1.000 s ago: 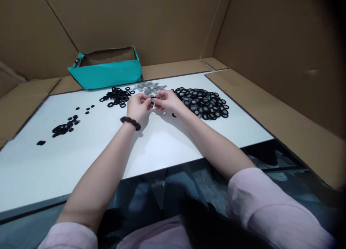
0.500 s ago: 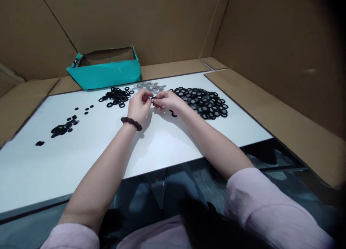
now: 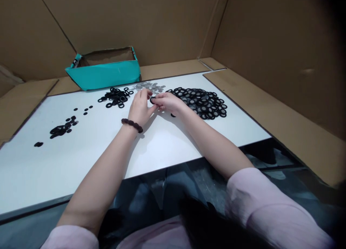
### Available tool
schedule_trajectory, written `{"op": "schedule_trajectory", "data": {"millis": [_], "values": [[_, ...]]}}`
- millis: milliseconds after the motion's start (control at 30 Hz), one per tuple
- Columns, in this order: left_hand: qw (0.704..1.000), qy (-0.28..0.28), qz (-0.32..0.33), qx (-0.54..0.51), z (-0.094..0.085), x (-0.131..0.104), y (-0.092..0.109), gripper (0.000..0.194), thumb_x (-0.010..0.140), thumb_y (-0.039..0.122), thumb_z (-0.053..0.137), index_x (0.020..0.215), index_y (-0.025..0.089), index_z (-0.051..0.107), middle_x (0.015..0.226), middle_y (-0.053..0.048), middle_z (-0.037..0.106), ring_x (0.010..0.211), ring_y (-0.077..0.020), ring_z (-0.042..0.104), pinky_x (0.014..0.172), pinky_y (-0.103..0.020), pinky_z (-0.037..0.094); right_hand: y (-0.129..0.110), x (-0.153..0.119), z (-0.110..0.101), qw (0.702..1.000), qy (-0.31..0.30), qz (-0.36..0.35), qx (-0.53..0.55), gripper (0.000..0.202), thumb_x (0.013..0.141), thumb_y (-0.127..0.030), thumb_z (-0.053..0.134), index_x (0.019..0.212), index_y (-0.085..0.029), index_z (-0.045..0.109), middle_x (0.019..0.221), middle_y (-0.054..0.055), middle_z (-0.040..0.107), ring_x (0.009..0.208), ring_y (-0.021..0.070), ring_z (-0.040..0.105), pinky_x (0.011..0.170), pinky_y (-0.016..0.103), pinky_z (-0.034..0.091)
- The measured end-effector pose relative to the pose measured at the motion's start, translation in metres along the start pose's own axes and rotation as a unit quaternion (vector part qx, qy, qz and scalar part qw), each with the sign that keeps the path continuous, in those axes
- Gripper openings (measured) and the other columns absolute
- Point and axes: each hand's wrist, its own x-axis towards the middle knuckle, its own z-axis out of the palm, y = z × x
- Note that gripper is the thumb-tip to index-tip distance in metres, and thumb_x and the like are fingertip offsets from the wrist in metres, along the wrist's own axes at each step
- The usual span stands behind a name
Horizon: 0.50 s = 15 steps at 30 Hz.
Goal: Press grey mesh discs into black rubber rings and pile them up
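Observation:
Pinched in the fingertips of my right hand (image 3: 171,102) is a small black ring (image 3: 152,100), held just above the white tabletop; whether a disc fills its centre I cannot make out. My left hand (image 3: 141,106) is open beside it, the thumb stretched toward the right fingertips and the other fingers raised apart from it. Behind my hands lies a scatter of small grey discs (image 3: 151,87). Left of them is a loose heap of black rings (image 3: 116,97). To the right, partly behind my right hand, spreads a large pile of black rings with grey centres (image 3: 202,103).
Small black discs and thin black pieces (image 3: 61,129) lie at the left of the white table (image 3: 92,162). A turquoise box (image 3: 105,74) with an open top stands at the back. Cardboard walls (image 3: 162,25) enclose the back and right side.
My left thumb and fingers have spread apart and come off the ring, the thumb moving down and right. The ring stays in my right fingertips.

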Motion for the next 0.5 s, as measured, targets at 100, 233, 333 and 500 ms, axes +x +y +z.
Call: {"op": "schedule_trajectory", "data": {"millis": [100,233,333,500], "values": [[1.0,-0.008,0.004,0.02,-0.0024,-0.0004,0.0015,0.026,0.074,0.017,0.06,0.099,0.019,0.054,0.098,-0.008,0.056,0.1,-0.0249,0.054,0.09,-0.041,0.043,0.0013,0.0005,-0.0005,1.0,-0.008,-0.007,-0.012,0.025,0.079,-0.01,0.058,0.056,-0.015,0.049,0.05,-0.003,0.046,0.049,0.0055,0.043,0.048,0.016,0.038],[0.999,-0.033,0.03,0.019,-0.0043,-0.0005,0.0028,0.024,0.075,0.015,0.057,0.099,0.019,0.055,0.102,-0.008,0.054,0.103,-0.0248,0.053,0.092,-0.041,0.042,0.0009,-0.0003,-0.0012,1.0,-0.004,-0.001,-0.021,0.022,0.077,-0.009,0.059,0.058,-0.014,0.051,0.051,-0.002,0.047,0.05,0.0063,0.044,0.048,0.017,0.037],[0.999,-0.026,0.02,0.024,-0.0033,-0.0004,0.0018,0.031,0.073,0.017,0.062,0.102,0.018,0.053,0.104,-0.01,0.054,0.106,-0.0271,0.052,0.093,-0.043,0.041,-0.0005,-0.0016,-0.0015,0.999,-0.005,0.001,-0.031,0.022,0.076,-0.009,0.062,0.057,-0.015,0.05,0.049,-0.003,0.046,0.048,0.0067,0.043,0.047,0.018,0.037],[0.999,-0.037,0.022,0.025,-0.003,-0.0006,0.0009,0.026,0.074,0.019,0.061,0.099,0.019,0.055,0.101,-0.009,0.052,0.105,-0.0266,0.052,0.092,-0.043,0.042,0.0011,-0.0002,-0.0017,0.999,-0.014,0.003,-0.037,0.023,0.075,-0.008,0.061,0.056,-0.016,0.05,0.048,-0.003,0.045,0.047,0.0064,0.042,0.046,0.017,0.037]]}}
